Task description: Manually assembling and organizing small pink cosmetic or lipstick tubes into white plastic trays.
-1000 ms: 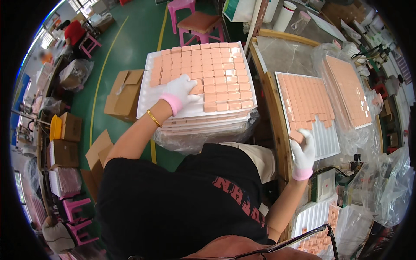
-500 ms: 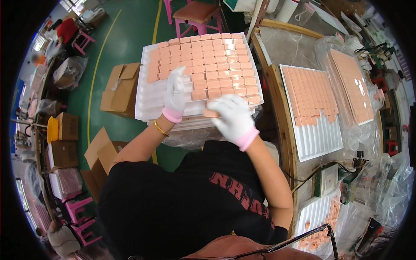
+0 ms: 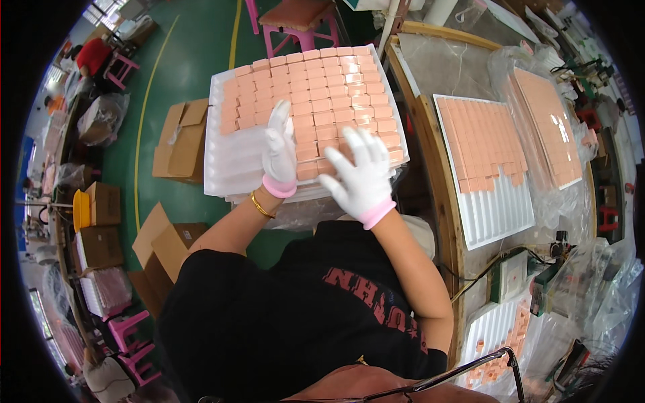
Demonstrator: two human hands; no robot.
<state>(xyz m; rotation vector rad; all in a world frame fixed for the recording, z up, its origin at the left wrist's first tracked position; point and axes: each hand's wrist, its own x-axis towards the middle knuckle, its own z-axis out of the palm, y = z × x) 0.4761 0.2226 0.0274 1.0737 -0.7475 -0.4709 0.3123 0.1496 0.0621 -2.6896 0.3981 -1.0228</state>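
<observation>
A white ribbed tray [image 3: 235,163] lies in front of me on a stack of similar trays. Small glossy peach-coloured blocks [image 3: 299,80] fill it in close rows, except for bare grooves at the near left. My left hand [image 3: 280,149], in a white glove with a pink cuff, stands on edge with straight fingers against the left side of the near rows; it is open. Over the near right blocks, my right hand [image 3: 361,173], gloved alike, spreads its fingers and is open, nothing visible in it. Its palm hides some blocks at the near edge.
On the wood-edged table [image 3: 440,201] to the right lie a partly filled tray [image 3: 498,209], a full panel of peach blocks [image 3: 545,127] and clear plastic film [image 3: 608,269]. Cardboard boxes [image 3: 185,138] stand on the green floor at left. A pink stool [image 3: 295,20] stands beyond.
My right hand has let go of a peach block at the tray's near edge and spread its fingers. My left hand has shifted slightly right. The near row now reaches further left.
</observation>
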